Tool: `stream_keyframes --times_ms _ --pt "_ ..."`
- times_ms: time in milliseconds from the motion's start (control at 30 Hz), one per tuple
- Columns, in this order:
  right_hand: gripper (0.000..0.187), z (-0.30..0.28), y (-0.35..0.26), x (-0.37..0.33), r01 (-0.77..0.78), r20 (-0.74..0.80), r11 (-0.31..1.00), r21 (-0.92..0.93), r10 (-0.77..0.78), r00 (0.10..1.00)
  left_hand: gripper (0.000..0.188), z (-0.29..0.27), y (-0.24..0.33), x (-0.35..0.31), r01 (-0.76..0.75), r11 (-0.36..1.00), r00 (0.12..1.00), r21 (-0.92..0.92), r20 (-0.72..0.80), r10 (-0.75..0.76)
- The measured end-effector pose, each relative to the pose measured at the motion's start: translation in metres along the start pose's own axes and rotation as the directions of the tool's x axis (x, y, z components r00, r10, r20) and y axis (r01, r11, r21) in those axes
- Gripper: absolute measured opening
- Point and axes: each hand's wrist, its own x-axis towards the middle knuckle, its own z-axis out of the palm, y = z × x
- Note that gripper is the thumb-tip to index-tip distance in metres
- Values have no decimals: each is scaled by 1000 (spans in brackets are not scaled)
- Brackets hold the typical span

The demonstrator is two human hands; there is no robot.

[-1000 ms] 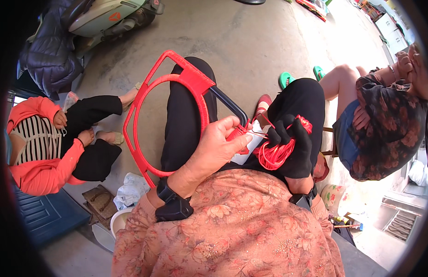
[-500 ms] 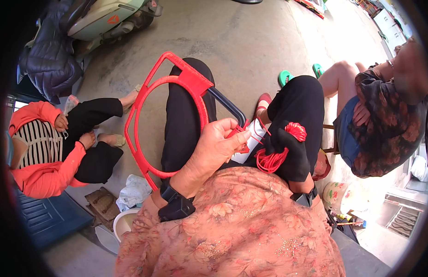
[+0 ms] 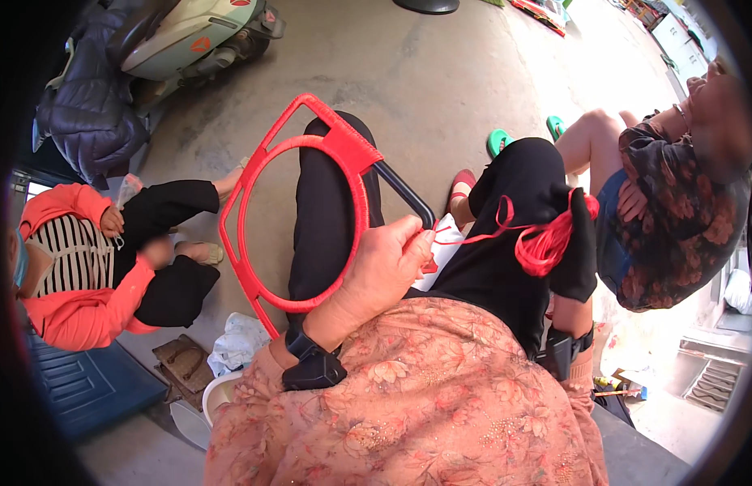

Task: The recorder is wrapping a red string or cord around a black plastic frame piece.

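A frame (image 3: 341, 144), a ring inside an angular outline, is mostly wrapped in red cord and leans over my left thigh. One stretch of it is bare black tube (image 3: 402, 193). My left hand (image 3: 384, 263) is closed around the frame by the tube's lower end, thumb and forefinger pinched together. My right hand (image 3: 580, 255), in a black glove, is closed on a looped bundle of red cord (image 3: 546, 241) out over my right thigh. A strand runs slackly from that bundle to the tube end. Behind the strand is a white piece (image 3: 443, 251) between my legs.
A person in a coral jacket (image 3: 72, 304) sits at left, another in a dark patterned top (image 3: 680, 227) at right. A scooter (image 3: 194, 44) stands at upper left. Green slippers (image 3: 497, 142) lie on the floor; a white bucket (image 3: 218, 397) is by my left side.
My right hand has moved away to the right with the cord bundle, drawing out the strand between it and the frame. My left hand has kept its hold on the frame.
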Motion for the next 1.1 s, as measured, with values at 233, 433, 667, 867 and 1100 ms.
stream_keyframes --times_ms 233,433,667,867,1100 --pt "34 33 -3 34 460 349 546 -700 -299 888 12 5 -25 10 -332 833 841 443 -262 474" --pt "40 130 29 12 860 984 -479 -172 -41 174 40 -6 -18 5 -346 938 809 -24 -514 285" --pt "31 114 41 4 861 837 64 -505 -210 506 43 -14 -19 6 -185 976 858 119 -465 219" --pt "20 71 62 34 149 430 736 -661 208 879 49 -18 -28 9 -158 900 824 406 -448 346" --pt "56 77 94 37 243 758 794 -557 367 539 81 -18 -22 10 -205 934 836 292 -445 323"
